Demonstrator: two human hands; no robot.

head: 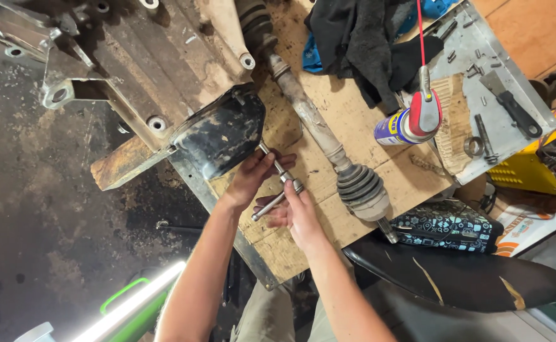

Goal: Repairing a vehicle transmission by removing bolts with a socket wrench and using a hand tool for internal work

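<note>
A grimy metal gearbox housing (132,63) lies on a wooden bench, with a black oily pan (224,130) at its near end. My left hand (252,174) is closed around a steel extension bar (271,161) that runs into the pan's edge. My right hand (297,212) grips the ratchet handle (271,204) joined to that bar's outer end. Both hands sit side by side just below the pan.
A drive shaft with a rubber boot (360,187) lies diagonally on the bench (347,120). A spray can (408,123), black rags (366,44), a metal tray (512,82) with bolts and a scraper (512,104) sit to the right. A green work light (129,307) lies on the stained floor.
</note>
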